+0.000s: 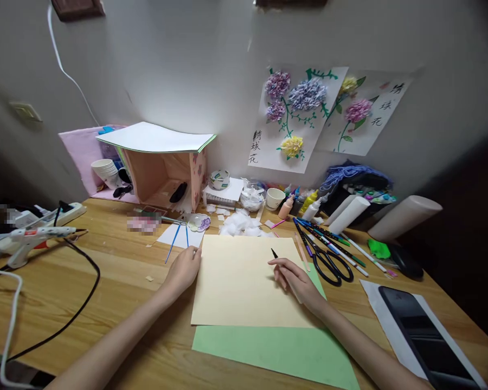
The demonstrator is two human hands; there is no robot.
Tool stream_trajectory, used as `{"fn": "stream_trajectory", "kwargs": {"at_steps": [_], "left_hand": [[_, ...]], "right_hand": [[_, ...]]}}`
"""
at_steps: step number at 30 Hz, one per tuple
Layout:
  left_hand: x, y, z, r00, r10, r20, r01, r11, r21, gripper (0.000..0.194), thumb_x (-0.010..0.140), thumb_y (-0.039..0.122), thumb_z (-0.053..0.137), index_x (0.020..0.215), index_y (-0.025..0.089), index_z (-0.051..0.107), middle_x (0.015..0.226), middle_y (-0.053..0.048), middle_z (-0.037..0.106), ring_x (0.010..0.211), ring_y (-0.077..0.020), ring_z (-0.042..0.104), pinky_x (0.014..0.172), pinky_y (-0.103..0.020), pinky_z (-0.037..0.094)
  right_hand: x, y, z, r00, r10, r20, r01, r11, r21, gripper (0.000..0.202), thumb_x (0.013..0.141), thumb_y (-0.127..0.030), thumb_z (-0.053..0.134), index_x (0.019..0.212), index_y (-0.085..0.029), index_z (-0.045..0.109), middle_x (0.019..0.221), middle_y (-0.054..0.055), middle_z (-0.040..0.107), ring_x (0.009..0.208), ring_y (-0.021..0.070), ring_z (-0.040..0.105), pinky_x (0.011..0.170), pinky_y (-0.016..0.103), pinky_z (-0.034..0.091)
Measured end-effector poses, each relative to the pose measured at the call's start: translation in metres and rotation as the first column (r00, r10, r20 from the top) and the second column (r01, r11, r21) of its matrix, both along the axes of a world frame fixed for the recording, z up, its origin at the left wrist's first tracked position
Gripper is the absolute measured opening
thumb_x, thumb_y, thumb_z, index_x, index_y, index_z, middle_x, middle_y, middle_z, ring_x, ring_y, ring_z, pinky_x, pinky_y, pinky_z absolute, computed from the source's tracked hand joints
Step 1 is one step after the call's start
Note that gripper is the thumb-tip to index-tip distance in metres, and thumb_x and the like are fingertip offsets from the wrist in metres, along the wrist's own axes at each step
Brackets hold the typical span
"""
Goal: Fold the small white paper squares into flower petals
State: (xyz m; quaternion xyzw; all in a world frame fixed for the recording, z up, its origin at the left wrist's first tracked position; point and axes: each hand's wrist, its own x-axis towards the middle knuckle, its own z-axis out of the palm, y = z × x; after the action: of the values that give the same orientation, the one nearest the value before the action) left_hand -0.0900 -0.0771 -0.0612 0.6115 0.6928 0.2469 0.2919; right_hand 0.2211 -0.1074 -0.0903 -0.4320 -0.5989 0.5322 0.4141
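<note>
A cream sheet of paper [236, 287] lies on a larger green sheet [268, 352] on the wooden table. My left hand [185, 268] rests at the cream sheet's upper left edge, its fingers curled together; what they hold, if anything, is hidden. Over the right part of the sheet is my right hand [293, 279], with a black pen [274, 253] whose dark end sticks up past the fingers. The cream sheet looks blank. Black-handled scissors [327, 265] lie just right of the sheets.
A hot glue gun [28, 238] and cables lie at the left. Behind the sheets are cotton tufts [242, 223], a paper cup [275, 199] and paint bottles [309, 206]. Pens and a phone [423, 330] lie at the right. A fabric box [162, 173] stands at the back left.
</note>
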Motion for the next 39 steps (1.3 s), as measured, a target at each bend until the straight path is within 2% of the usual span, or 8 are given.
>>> {"fn": "stream_trajectory", "kwargs": {"at_steps": [4, 7, 10, 13, 17, 24, 32, 39], "left_hand": [[-0.001, 0.007, 0.005, 0.998, -0.066, -0.014, 0.066, 0.998, -0.011, 0.038, 0.084, 0.049, 0.039, 0.076, 0.016, 0.056, 0.069, -0.004, 0.061, 0.068, -0.0195, 0.057, 0.060, -0.026, 0.036], [0.000, 0.009, 0.005, 0.986, -0.167, -0.017, 0.167, 0.986, 0.007, 0.041, 0.083, 0.052, 0.039, 0.066, 0.017, 0.054, 0.060, 0.000, 0.053, 0.061, -0.0160, 0.051, 0.055, -0.023, 0.031], [0.003, 0.007, 0.005, 0.976, -0.212, -0.048, 0.214, 0.977, 0.022, 0.040, 0.083, 0.048, 0.038, 0.064, 0.016, 0.054, 0.059, 0.001, 0.050, 0.060, -0.0151, 0.048, 0.055, -0.023, 0.029], [0.008, 0.005, 0.008, 0.968, -0.224, -0.112, 0.227, 0.974, 0.016, 0.037, 0.081, 0.045, 0.043, 0.060, 0.016, 0.052, 0.059, 0.000, 0.051, 0.060, -0.0153, 0.048, 0.055, -0.024, 0.026], [0.011, 0.004, 0.010, 0.949, -0.231, -0.215, 0.233, 0.972, -0.017, 0.032, 0.078, 0.044, 0.049, 0.061, 0.017, 0.053, 0.062, -0.003, 0.057, 0.063, -0.0178, 0.052, 0.055, -0.026, 0.024], [0.012, -0.001, 0.000, 0.876, -0.271, -0.399, 0.303, 0.953, 0.018, 0.029, 0.086, 0.041, 0.042, 0.074, 0.018, 0.056, 0.075, -0.005, 0.065, 0.071, -0.0208, 0.059, 0.058, -0.027, 0.028], [0.011, -0.002, -0.004, 0.875, -0.274, -0.399, 0.298, 0.954, -0.002, 0.029, 0.087, 0.041, 0.042, 0.077, 0.017, 0.057, 0.078, -0.006, 0.066, 0.075, -0.0216, 0.061, 0.058, -0.027, 0.030], [0.010, 0.000, -0.006, 0.862, -0.287, -0.418, 0.315, 0.949, -0.003, 0.029, 0.088, 0.042, 0.042, 0.077, 0.019, 0.056, 0.078, -0.005, 0.066, 0.074, -0.0212, 0.061, 0.058, -0.027, 0.030]], "right_hand": [[0.011, 0.002, 0.001, 0.996, -0.019, -0.087, 0.018, 1.000, -0.018, 0.033, 0.086, -0.032, 0.040, 0.113, -0.021, 0.057, 0.095, 0.010, 0.064, 0.082, 0.0210, 0.061, 0.075, 0.039, 0.048], [0.012, 0.001, 0.005, 0.998, -0.033, -0.048, 0.032, 0.999, -0.021, 0.026, 0.081, -0.034, 0.055, 0.105, -0.024, 0.055, 0.106, 0.011, 0.065, 0.096, 0.0232, 0.061, 0.086, 0.043, 0.047], [0.004, 0.004, 0.008, 1.000, 0.006, -0.021, -0.007, 1.000, -0.028, 0.023, 0.076, -0.038, 0.066, 0.083, -0.023, 0.050, 0.086, 0.006, 0.069, 0.081, 0.0201, 0.064, 0.076, 0.037, 0.049], [-0.013, 0.017, 0.012, 0.991, 0.127, -0.038, -0.129, 0.991, -0.034, 0.037, 0.089, -0.053, 0.037, 0.079, -0.020, 0.051, 0.065, 0.003, 0.062, 0.059, 0.0154, 0.058, 0.061, 0.031, 0.045], [-0.051, 0.052, 0.015, 0.970, 0.230, -0.077, -0.231, 0.973, -0.005, 0.031, 0.090, -0.044, 0.039, 0.102, -0.020, 0.055, 0.069, -0.001, 0.057, 0.065, 0.0133, 0.055, 0.067, 0.029, 0.044], [-0.108, 0.102, 0.009, 0.972, 0.231, 0.041, -0.233, 0.971, 0.061, 0.014, 0.075, -0.028, 0.058, 0.085, -0.018, 0.059, 0.079, 0.001, 0.057, 0.070, 0.0133, 0.054, 0.065, 0.027, 0.042], [-0.116, 0.098, 0.000, 0.985, 0.103, 0.139, -0.121, 0.984, 0.131, 0.004, 0.072, -0.019, 0.053, 0.075, -0.019, 0.051, 0.070, -0.002, 0.052, 0.062, 0.0115, 0.046, 0.055, 0.023, 0.034], [-0.114, 0.098, -0.002, 0.966, 0.120, 0.231, -0.157, 0.977, 0.147, 0.003, 0.074, -0.021, 0.052, 0.073, -0.019, 0.050, 0.067, -0.003, 0.052, 0.061, 0.0119, 0.045, 0.055, 0.023, 0.033]]}}
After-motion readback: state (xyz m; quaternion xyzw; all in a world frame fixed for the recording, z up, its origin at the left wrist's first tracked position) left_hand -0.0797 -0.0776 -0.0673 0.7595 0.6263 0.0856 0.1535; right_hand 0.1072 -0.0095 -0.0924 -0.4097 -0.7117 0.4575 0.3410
